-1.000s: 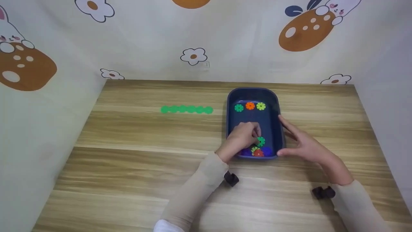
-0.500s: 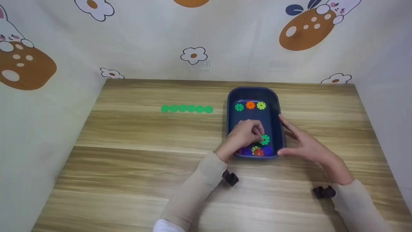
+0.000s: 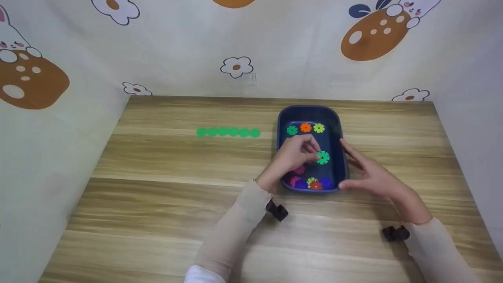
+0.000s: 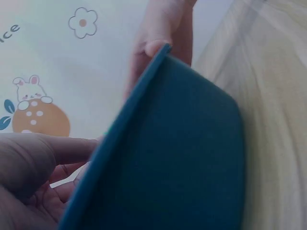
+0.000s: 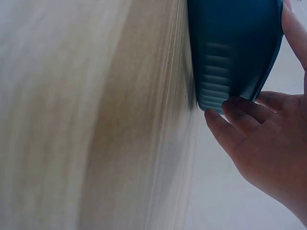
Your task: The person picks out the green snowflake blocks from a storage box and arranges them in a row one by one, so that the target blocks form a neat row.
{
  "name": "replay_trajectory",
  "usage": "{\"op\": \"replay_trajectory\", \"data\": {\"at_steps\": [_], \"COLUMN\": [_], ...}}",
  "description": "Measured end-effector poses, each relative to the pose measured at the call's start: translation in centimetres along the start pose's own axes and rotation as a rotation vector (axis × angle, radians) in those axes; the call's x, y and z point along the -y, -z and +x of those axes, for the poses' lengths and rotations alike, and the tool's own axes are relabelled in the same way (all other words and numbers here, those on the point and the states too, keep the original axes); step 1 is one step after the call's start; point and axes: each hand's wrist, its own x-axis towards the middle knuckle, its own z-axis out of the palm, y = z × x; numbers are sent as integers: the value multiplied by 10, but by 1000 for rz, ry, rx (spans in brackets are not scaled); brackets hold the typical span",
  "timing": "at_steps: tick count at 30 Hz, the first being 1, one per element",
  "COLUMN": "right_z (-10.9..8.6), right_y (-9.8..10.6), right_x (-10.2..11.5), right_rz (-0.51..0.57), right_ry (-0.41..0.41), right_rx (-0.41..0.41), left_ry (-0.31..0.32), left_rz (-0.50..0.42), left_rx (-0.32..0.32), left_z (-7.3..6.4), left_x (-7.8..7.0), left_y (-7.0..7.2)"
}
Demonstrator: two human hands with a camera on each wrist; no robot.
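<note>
My left hand [image 3: 292, 152] reaches into the dark blue tub [image 3: 309, 106] and pinches a green notched interlocking disc [image 3: 324, 158] between thumb and fingertips. Seen from the left wrist, the tub's outer wall [image 4: 182, 139] hides the disc, and the left fingers [image 4: 72, 149] show at the rim. My right hand [image 3: 371, 177] lies along the tub's right side, thumb at the near corner and fingers spread farther up the wall. In the right wrist view its fingertips [image 5: 218, 122] touch the lower end of the tub.
Green, orange [image 3: 305, 127] and yellow-green discs lie in a row at the tub's far end. Several mixed discs [image 3: 315, 184] cluster at its near end. To the left, a strip of joined green discs [image 3: 228, 132] lies on the wooden table [image 3: 157, 165]. A patterned cloth stands behind.
My left hand has moved away from the near cluster toward the tub's far end, carrying the green disc. Pink discs beneath it have come into view. The right hand stays put.
</note>
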Motion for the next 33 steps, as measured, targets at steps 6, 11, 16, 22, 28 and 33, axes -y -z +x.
{"op": "replay_trajectory", "data": {"at_steps": [6,11,16,22,28,33], "right_z": [2,1,1,1,1,1], "right_y": [0,1,1,1,1,1], "right_x": [-2,-2,-1,-1,-2,-2], "right_rz": [7,-8,-17,-21,-23,-15], "right_ry": [55,48,33,39,43,42], "right_rx": [1,-5,-6,-6,-9,-7], "left_ry": [-39,-33,7,0,-8,1], "left_rz": [-14,-65,-122,-269,-345,-384], "left_rx": [-55,-97,-173,-276,-358,-443], "left_z": [2,2,1,-7,-20,-33], "left_x": [-1,1,5,14,31,50], "left_y": [19,41,68,103,139,169]}}
